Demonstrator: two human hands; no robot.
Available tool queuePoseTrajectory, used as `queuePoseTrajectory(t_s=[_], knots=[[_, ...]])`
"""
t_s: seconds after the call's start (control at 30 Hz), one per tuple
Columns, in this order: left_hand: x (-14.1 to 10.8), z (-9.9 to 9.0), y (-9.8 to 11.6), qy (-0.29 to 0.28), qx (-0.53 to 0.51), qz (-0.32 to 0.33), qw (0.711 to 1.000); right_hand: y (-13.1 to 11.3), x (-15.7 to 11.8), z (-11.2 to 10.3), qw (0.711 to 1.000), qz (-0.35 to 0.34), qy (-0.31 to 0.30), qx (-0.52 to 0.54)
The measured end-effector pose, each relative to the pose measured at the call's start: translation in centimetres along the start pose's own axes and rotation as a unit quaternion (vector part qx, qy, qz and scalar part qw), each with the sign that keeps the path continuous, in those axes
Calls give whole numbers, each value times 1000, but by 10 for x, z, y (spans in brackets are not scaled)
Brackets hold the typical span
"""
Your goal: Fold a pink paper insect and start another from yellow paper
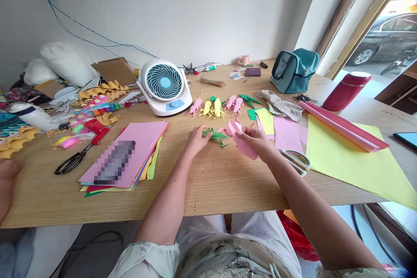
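My right hand [256, 140] is closed on a folded pink paper [245, 144], held above the middle of the table. To its left, my left hand [198, 139] touches a green folded paper figure [216, 136] with its fingertips; whether it grips the figure is hard to tell. Behind both hands stand more folded figures: yellow ones [217, 107], pink ones [238, 104] and a green one [250, 100]. Right of my right hand lie pink paper sheets [287, 132], a yellow sheet [266, 120] and white-handled scissors [298, 160].
A white fan [169, 91] stands behind my left hand. A paper stack [130, 152] and a red glue gun [94, 134] lie left. Large yellow sheets [352, 165], a red bottle [347, 91] and a teal bag [295, 71] are right. Another person's hand [8, 173] rests far left.
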State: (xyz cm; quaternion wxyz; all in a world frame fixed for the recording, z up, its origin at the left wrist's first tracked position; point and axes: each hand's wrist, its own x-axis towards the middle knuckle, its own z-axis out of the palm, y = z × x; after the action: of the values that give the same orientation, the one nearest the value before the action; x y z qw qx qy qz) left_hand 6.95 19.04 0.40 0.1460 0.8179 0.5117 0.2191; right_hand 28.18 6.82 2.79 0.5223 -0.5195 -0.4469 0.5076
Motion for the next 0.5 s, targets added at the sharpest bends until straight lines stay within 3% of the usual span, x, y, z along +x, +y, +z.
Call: queuePoseTrajectory(t_s=[0.3,0.37,0.5], knots=[[3,11,-5,41,48,-141,988,2,1,-2,998,15,-10,-54],[5,12,-7,56,15,-141,988,0,1,-3,998,13,-9,-54],[9,15,-12,53,-154,-98,982,0,1,-4,998,14,9,-56]])
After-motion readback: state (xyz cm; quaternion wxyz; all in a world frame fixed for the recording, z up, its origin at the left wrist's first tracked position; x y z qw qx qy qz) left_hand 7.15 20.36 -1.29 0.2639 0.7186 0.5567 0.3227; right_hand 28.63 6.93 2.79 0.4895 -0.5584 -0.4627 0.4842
